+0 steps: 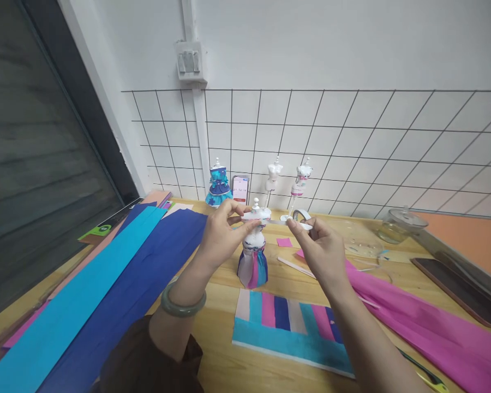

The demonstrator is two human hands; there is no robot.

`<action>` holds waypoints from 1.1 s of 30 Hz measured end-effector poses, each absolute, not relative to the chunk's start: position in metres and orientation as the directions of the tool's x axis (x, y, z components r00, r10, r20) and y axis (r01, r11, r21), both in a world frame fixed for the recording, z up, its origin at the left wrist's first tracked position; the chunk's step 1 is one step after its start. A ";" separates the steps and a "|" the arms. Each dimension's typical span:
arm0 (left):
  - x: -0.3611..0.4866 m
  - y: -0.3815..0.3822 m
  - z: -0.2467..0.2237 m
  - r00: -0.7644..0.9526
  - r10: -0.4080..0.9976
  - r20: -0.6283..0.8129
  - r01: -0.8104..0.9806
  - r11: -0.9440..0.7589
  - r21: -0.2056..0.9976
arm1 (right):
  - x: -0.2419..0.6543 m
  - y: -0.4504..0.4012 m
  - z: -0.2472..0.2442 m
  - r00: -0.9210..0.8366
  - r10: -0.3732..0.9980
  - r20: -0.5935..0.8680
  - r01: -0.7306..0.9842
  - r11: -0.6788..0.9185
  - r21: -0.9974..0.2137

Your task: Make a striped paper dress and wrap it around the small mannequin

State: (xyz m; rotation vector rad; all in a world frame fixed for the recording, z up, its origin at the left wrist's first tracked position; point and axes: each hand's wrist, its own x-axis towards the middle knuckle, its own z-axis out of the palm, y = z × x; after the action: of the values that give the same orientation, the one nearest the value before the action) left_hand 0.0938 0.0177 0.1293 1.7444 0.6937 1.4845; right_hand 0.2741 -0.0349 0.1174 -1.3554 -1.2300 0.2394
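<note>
A small white dress form [255, 238] stands upright on the wooden table, wearing a striped skirt [252, 268] in white, pink and blue. My left hand [225, 232] pinches a white strip against the form's upper chest, fingers closed. To the right of the form, my right hand [319, 245] grips the other end of the white strip [279, 222], which stretches between the two hands. A roll of white tape [301, 214] sits just behind my right fingers. In front of the form lies a striped paper piece [288, 333] with a turquoise band.
Blue and turquoise sheets [102, 278] cover the left side. Behind stand a blue-dressed form [219, 185], a phone [240, 189] and two white forms [274, 177]. Magenta material [425, 327], scissors [425, 371], a dark tray [458, 289] and a glass jar [396, 225] are on the right.
</note>
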 end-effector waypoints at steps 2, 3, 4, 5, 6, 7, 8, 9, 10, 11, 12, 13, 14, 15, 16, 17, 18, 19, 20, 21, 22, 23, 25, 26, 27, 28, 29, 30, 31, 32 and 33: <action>0.093 0.017 0.129 0.187 0.785 0.590 -0.062 -0.590 0.805 | 0.274 -0.034 0.117 0.415 0.751 0.513 0.492 0.289 -0.821; 0.093 0.017 0.130 0.186 0.782 0.595 -0.063 -0.595 0.801 | 0.274 -0.034 0.117 0.416 0.753 0.511 0.490 0.287 -0.823; 0.092 0.016 0.131 0.183 0.778 0.602 -0.063 -0.601 0.797 | 0.274 -0.034 0.117 0.417 0.753 0.509 0.490 0.285 -0.824; 0.091 0.015 0.132 0.178 0.775 0.606 -0.062 -0.606 0.793 | 0.273 -0.035 0.118 0.419 0.752 0.508 0.490 0.284 -0.824; 0.090 0.013 0.134 0.170 0.774 0.610 -0.063 -0.609 0.790 | 0.272 -0.035 0.119 0.422 0.750 0.509 0.490 0.284 -0.824; 0.089 0.012 0.135 0.163 0.774 0.612 -0.066 -0.610 0.789 | 0.271 -0.037 0.120 0.424 0.748 0.510 0.491 0.284 -0.824; 0.088 0.010 0.137 0.158 0.777 0.610 -0.072 -0.607 0.791 | 0.270 -0.039 0.122 0.425 0.746 0.512 0.491 0.284 -0.823; 0.088 0.009 0.139 0.155 0.782 0.604 -0.083 -0.599 0.796 | 0.269 -0.040 0.123 0.426 0.745 0.514 0.492 0.286 -0.822; 0.087 0.008 0.140 0.156 0.788 0.595 -0.098 -0.587 0.803 | 0.268 -0.043 0.125 0.425 0.744 0.516 0.491 0.290 -0.822; 0.086 0.006 0.142 0.159 0.794 0.587 -0.116 -0.575 0.810 | 0.266 -0.045 0.127 0.424 0.743 0.518 0.489 0.293 -0.822; 0.086 0.005 0.143 0.165 0.798 0.579 -0.135 -0.564 0.815 | 0.265 -0.047 0.129 0.425 0.743 0.517 0.483 0.296 -0.824; 0.085 0.004 0.144 0.171 0.800 0.575 -0.152 -0.555 0.818 | 0.264 -0.048 0.130 0.426 0.745 0.513 0.474 0.300 -0.828; 0.085 0.003 0.145 0.177 0.800 0.574 -0.167 -0.550 0.818 | 0.263 -0.050 0.131 0.426 0.750 0.506 0.459 0.304 -0.835; 0.085 0.003 0.146 0.186 0.797 0.575 -0.180 -0.548 0.817 | 0.262 -0.051 0.132 0.424 0.757 0.497 0.439 0.308 -0.844; 0.084 0.003 0.146 0.196 0.792 0.578 -0.190 -0.548 0.815 | 0.262 -0.052 0.133 0.422 0.765 0.486 0.418 0.311 -0.853; 0.084 0.002 0.147 0.206 0.788 0.581 -0.198 -0.548 0.813 | 0.261 -0.053 0.133 0.421 0.772 0.476 0.398 0.314 -0.862; 0.083 0.003 0.147 0.214 0.783 0.584 -0.206 -0.548 0.811 | 0.261 -0.054 0.133 0.419 0.779 0.467 0.383 0.315 -0.868; 0.083 0.003 0.147 0.222 0.779 0.586 -0.213 -0.548 0.809 | 0.261 -0.054 0.133 0.419 0.783 0.459 0.374 0.312 -0.873; 0.082 0.003 0.147 0.228 0.776 0.589 -0.220 -0.548 0.807 | 0.260 -0.054 0.133 0.420 0.787 0.453 0.368 0.309 -0.877; 0.081 0.004 0.147 0.231 0.773 0.591 -0.229 -0.548 0.805 | 0.260 -0.054 0.133 0.420 0.789 0.448 0.364 0.305 -0.880; 0.081 0.004 0.147 0.235 0.770 0.593 -0.239 -0.546 0.803 | 0.260 -0.054 0.133 0.419 0.792 0.444 0.360 0.304 -0.882; 0.080 0.004 0.147 0.242 0.767 0.594 -0.251 -0.542 0.802 | 0.260 -0.054 0.132 0.416 0.796 0.440 0.353 0.304 -0.885; 0.079 0.003 0.147 0.260 0.763 0.591 -0.275 -0.528 0.803 | 0.259 -0.054 0.132 0.408 0.801 0.439 0.342 0.312 -0.887; 0.079 0.002 0.148 0.269 0.763 0.587 -0.284 -0.520 0.806 | 0.258 -0.054 0.131 0.403 0.802 0.441 0.339 0.317 -0.886; 0.079 0.002 0.148 0.280 0.764 0.580 -0.289 -0.509 0.811 | 0.257 -0.053 0.130 0.397 0.802 0.446 0.337 0.325 -0.884; 0.078 0.001 0.149 0.292 0.766 0.572 -0.291 -0.499 0.817 | 0.256 -0.053 0.130 0.391 0.799 0.457 0.335 0.339 -0.879; 0.078 0.000 0.149 0.302 0.768 0.565 -0.291 -0.490 0.822 | 0.255 -0.053 0.129 0.388 0.793 0.471 0.332 0.357 -0.873; 0.078 -0.001 0.150 0.311 0.768 0.559 -0.291 -0.483 0.826 | 0.254 -0.053 0.128 0.384 0.784 0.488 0.326 0.379 -0.866; 0.077 -0.002 0.150 0.320 0.768 0.555 -0.295 -0.476 0.828 | 0.254 -0.054 0.128 0.380 0.774 0.506 0.319 0.404 -0.857; 0.077 -0.003 0.151 0.330 0.766 0.553 -0.303 -0.468 0.830 | 0.253 -0.054 0.128 0.377 0.763 0.525 0.316 0.428 -0.847; 0.077 -0.003 0.151 0.339 0.762 0.552 -0.316 -0.460 0.830 | 0.253 -0.055 0.127 0.374 0.752 0.543 0.316 0.447 -0.837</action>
State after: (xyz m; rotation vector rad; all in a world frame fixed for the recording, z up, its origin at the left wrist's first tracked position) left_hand 0.0769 -0.0033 0.1510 1.5893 0.4132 1.3328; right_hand 0.2527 -0.0551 0.1274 -1.1292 -1.2094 0.3729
